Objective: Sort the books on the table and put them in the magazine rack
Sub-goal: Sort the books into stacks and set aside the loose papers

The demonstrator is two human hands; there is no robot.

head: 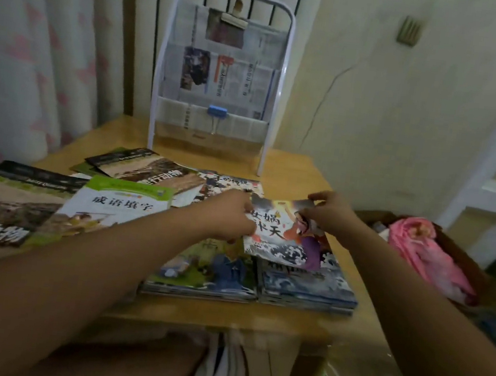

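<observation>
Fingers (245, 211) of both hands pinch one picture book (281, 234) by its edges.

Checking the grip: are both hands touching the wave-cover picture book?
Touching. The head view shows the left hand gripping the wave-cover picture book at its left edge, the right hand pinching its top right corner.

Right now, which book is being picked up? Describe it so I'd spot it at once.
Start at the white magazine rack standing at the back of the wooden table, then come forward to the two hands. The left hand and right hand hold a thin picture book by its edges. Unlike its flat neighbours, it is lifted and tilted, showing dark waves.
</observation>
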